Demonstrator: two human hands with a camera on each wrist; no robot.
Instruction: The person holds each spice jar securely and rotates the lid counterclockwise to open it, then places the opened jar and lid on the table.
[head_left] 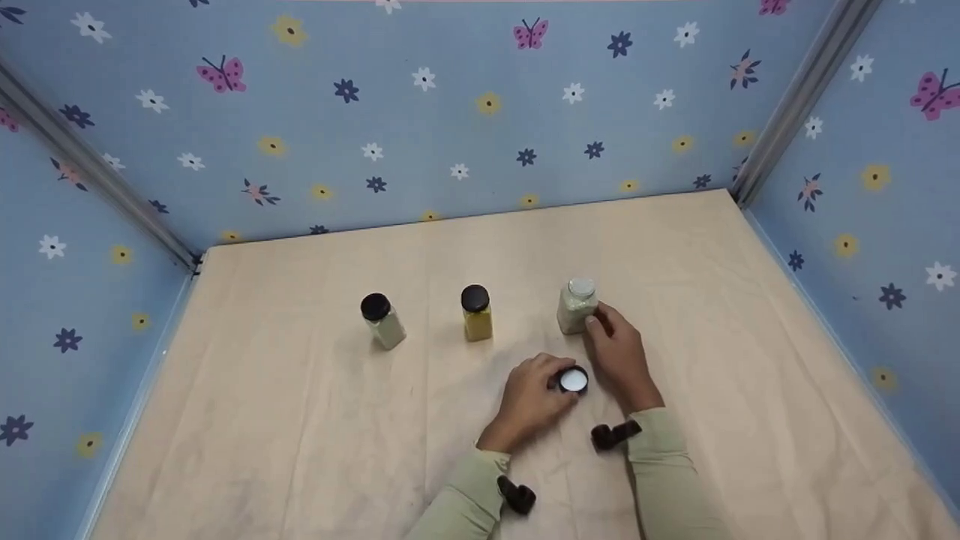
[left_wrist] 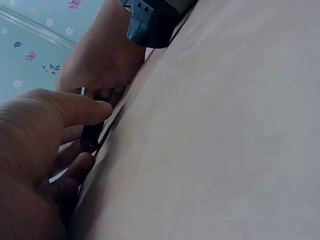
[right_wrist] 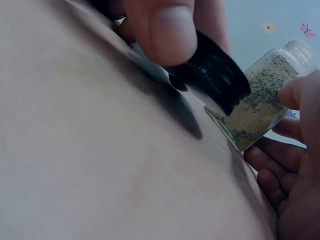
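In the head view my left hand (head_left: 531, 397) pinches a black screw cap (head_left: 574, 380) by its edge, its white inner face turned up, low over the cloth. The cap (right_wrist: 217, 72) shows its ribbed side between thumb and fingers in the right wrist view. My right hand (head_left: 619, 352) holds a glass spice jar (head_left: 577, 306) by its lower right side. That jar stands upright without a cap, its neck (right_wrist: 301, 51) bare. Through the glass show green flakes and paler powder (right_wrist: 267, 97). The left wrist view hides most of the cap behind fingers.
A yellow-filled jar (head_left: 478, 319) with a black cap stands left of the uncapped jar. Farther left is a pale green jar (head_left: 385, 322), also black-capped. Beige cloth (head_left: 337, 450) covers the table, and blue patterned panels (head_left: 450, 112) enclose its back and sides.
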